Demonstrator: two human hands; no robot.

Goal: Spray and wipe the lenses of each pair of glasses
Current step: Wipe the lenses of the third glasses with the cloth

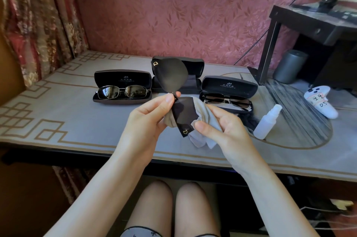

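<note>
Knees [173,207] sit below both hands: left hand [147,119] pinches the sunglasses [172,76] at the bridge to steady them; right hand [222,128] grips a cloth [207,113] around the lower lens to wipe it; spray [267,122] stands just right.

**A Richly Patterned Room**

A pink leaf-patterned wall [193,20] is seen behind a table [58,105] covered in grey cloth with a tan fret border. Floral curtains [34,24] are hung at the left; a dark desk [309,26] is set at the right, a grey bin [289,66] beneath it.
</note>
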